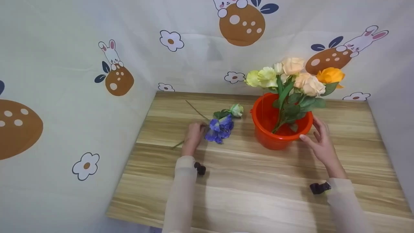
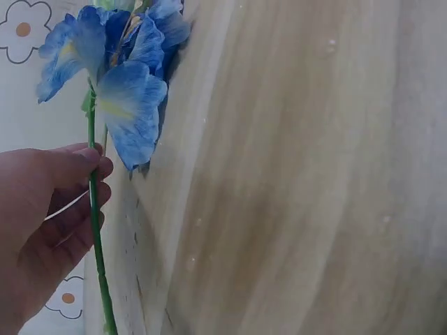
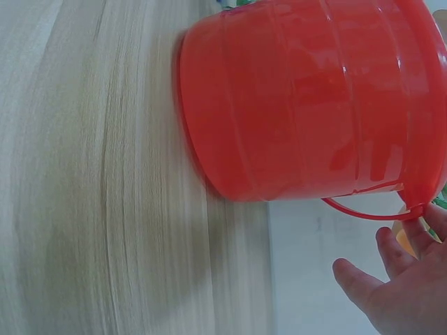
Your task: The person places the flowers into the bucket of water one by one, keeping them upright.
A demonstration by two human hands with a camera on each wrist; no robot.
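My left hand (image 1: 194,134) pinches the green stem (image 2: 98,244) of a blue-purple artificial flower (image 1: 220,128) between thumb and fingers, low over the table's left half. The petals point to the right. Beside them lies a pale green-white rose (image 1: 237,110), and thin stems reach out to the left past the hand. My right hand (image 1: 324,147) is at the right side of a red bucket (image 1: 273,142), its spread fingers at the rim by the handle's end. Several artificial flowers stand in the bucket: peach roses (image 1: 313,85), yellow-green blooms (image 1: 267,77) and an orange one (image 1: 331,75).
The wood-grain table (image 1: 252,181) ends at a pale cloth wall (image 1: 200,64) printed with rabbits and flowers, at the back and left. Another wall rises on the right. In the right wrist view the bucket's thin red handle (image 3: 370,215) hangs along its side.
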